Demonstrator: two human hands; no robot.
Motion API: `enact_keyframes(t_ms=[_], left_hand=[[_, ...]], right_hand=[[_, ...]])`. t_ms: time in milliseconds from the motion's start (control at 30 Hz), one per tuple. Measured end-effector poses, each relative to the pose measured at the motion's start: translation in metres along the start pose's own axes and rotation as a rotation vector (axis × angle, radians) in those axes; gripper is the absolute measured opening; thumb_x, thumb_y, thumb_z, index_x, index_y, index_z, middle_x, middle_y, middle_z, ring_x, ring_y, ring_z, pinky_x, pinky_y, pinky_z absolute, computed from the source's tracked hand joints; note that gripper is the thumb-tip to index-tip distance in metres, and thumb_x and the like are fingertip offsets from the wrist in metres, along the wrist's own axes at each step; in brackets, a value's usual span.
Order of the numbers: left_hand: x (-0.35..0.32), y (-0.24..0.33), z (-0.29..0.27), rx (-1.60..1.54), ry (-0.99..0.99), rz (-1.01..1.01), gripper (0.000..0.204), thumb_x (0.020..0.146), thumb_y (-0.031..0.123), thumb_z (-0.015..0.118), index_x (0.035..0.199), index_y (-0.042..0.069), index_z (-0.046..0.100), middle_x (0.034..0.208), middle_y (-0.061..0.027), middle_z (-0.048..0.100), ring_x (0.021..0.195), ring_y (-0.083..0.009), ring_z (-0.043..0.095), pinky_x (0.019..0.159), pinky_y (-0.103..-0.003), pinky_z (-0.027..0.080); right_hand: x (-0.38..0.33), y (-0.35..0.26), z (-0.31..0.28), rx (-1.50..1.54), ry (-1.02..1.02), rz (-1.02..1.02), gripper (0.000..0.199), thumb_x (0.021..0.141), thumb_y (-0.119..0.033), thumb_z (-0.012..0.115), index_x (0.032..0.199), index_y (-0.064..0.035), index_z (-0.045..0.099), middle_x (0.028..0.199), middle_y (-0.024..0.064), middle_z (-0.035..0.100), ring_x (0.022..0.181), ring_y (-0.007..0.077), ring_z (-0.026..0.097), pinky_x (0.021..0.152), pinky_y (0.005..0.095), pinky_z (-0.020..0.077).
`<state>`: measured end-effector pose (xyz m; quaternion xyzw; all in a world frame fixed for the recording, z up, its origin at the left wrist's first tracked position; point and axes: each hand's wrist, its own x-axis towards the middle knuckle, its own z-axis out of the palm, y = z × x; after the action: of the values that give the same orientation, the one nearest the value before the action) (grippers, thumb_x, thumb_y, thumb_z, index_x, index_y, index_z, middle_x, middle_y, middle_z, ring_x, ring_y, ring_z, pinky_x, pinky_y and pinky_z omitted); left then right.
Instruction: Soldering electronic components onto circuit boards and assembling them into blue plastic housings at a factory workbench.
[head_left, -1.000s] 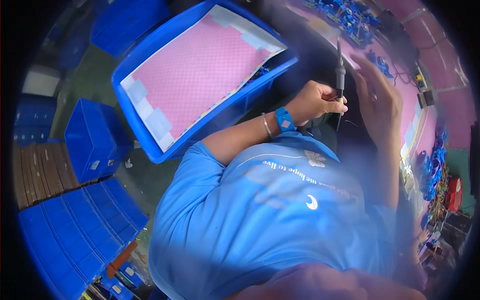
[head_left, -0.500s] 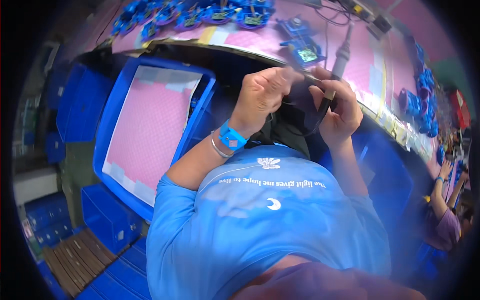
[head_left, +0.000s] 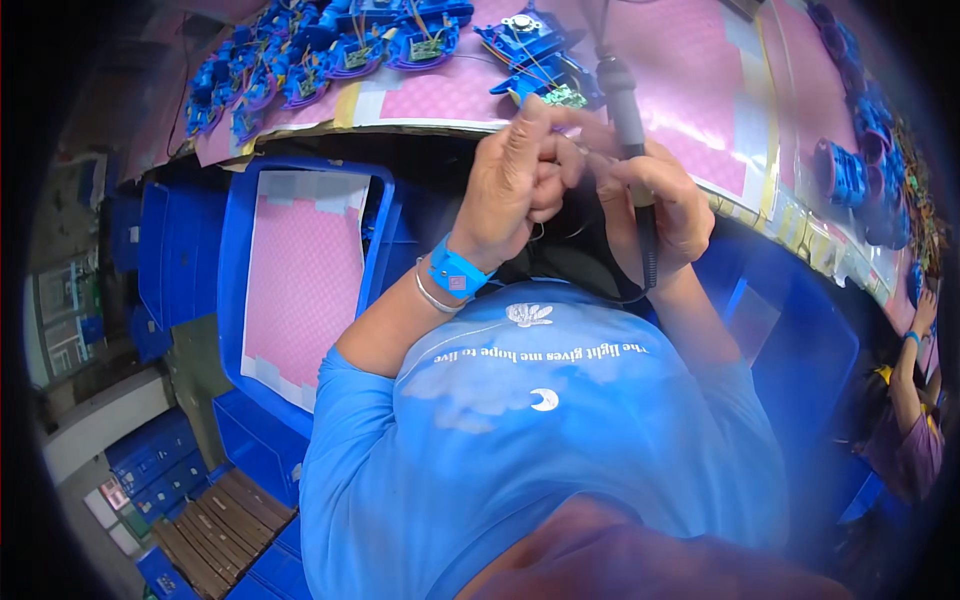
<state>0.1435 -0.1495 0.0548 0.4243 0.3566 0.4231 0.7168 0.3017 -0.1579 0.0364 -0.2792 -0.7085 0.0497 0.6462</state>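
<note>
My left hand [head_left: 515, 185] is closed just below the bench edge, fingers curled and thumb side up; what it pinches, if anything, is too small or hidden to name. Close beside it, my right hand [head_left: 675, 205] is wrapped round the handle of a soldering iron [head_left: 626, 110], grey above and black below, its thin end pointing up over the bench. The right fingertips almost meet the left ones. Beyond the hands, a blue plastic housing [head_left: 520, 45] with wires and a round silver part lies on the bench, a green circuit board [head_left: 563, 97] at its near side.
Several blue housings with boards and wires [head_left: 340, 60] crowd the bench's far left; more blue parts [head_left: 845, 172] line the right. A blue bin [head_left: 237, 270] with a pink-lined panel stands left of me. Another person's arm [head_left: 905, 385] shows at far right.
The view has shifted, so bench things appear further left. The soldering iron has turned from a rightward lean to nearly upright, slightly left. My hands stay close together.
</note>
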Motion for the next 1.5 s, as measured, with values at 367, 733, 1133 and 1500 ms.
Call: enact_keyframes(t_ms=[367,733,1133,1500], left_hand=[[0.015,-0.005,0.006,-0.008,-0.136,0.15,0.058,0.101,0.045,0.057,0.137,0.001,0.048,0.083,-0.0019,0.058,0.059,-0.0077,0.048,0.052,-0.022,0.037],[0.07,0.043,-0.065,1.526,-0.13,0.836,0.026,0.075,-0.002,0.062,0.098,0.005,0.072,0.109,-0.0109,0.067,0.107,-0.0315,0.059,0.095,-0.04,0.05],[0.148,0.104,-0.121,1.814,-0.184,0.756,0.025,0.078,0.003,0.06,0.093,0.012,0.077,0.096,-0.0094,0.071,0.102,-0.0291,0.064,0.091,-0.04,0.053],[0.158,0.082,-0.127,1.789,0.049,0.539,0.036,0.081,0.036,0.075,0.112,0.017,0.074,0.111,-0.016,0.068,0.11,-0.0345,0.063,0.096,-0.043,0.051]], right_hand=[[0.001,0.003,-0.008,0.04,0.02,0.054,0.043,0.079,0.006,0.081,0.108,-0.0026,0.051,0.105,0.0249,0.07,0.093,0.0246,0.072,0.077,0.0316,0.0578],[0.004,0.002,-0.043,-0.008,0.136,0.122,0.043,0.084,0.016,0.069,0.109,-0.0053,0.042,0.103,0.0295,0.068,0.088,0.0302,0.074,0.078,0.0381,0.0606],[0.005,-0.001,-0.048,-0.101,0.127,0.171,0.042,0.083,0.014,0.072,0.105,-0.0063,0.042,0.102,0.0281,0.069,0.086,0.0282,0.074,0.076,0.0354,0.0605],[0.001,0.002,-0.054,-0.125,0.164,0.184,0.041,0.082,0.011,0.076,0.105,-0.004,0.046,0.098,0.028,0.07,0.085,0.0274,0.074,0.074,0.0363,0.062]])
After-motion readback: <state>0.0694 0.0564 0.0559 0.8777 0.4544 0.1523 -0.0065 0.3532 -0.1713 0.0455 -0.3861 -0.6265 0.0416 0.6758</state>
